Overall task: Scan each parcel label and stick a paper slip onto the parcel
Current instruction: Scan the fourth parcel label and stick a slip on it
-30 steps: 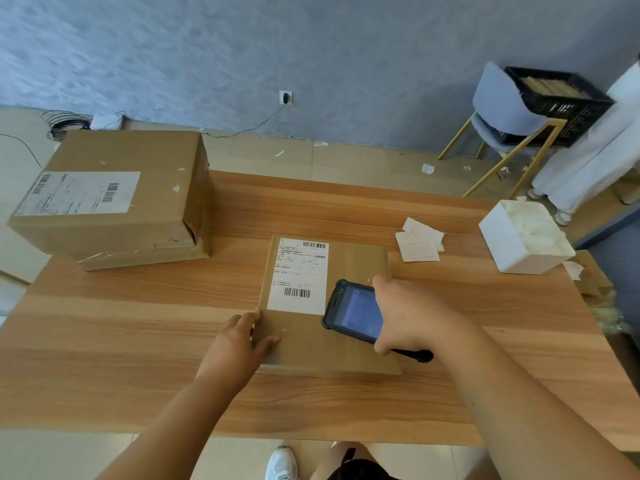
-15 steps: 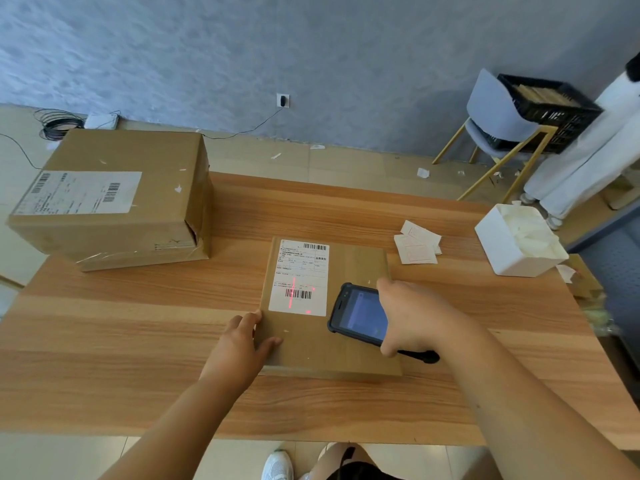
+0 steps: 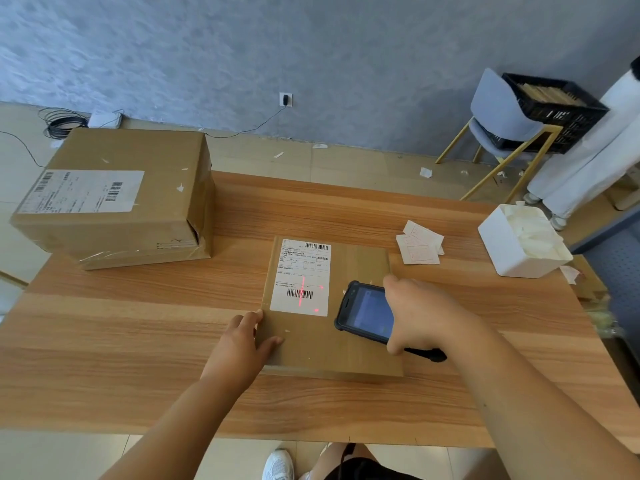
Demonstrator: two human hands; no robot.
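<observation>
At frame centre a flat parcel (image 3: 332,341) lies on the bench (image 3: 138,323); the left hand (image 3: 239,344) rests spread on its lower left edge, the right hand (image 3: 426,317) grips a scanner (image 3: 365,311), red light crossing the label (image 3: 301,277). Slips (image 3: 419,245) lie further right

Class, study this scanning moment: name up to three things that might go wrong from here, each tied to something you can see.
1. The red beam runs along the lower barcode's bars, not across them, so the scanner in the right hand may fail to read the label.
2. The left hand only touches the near-left corner of the flat parcel; a nudge could slide it.
3. The paper slips lie loose; a reach holding the scanner might scatter them.
</observation>
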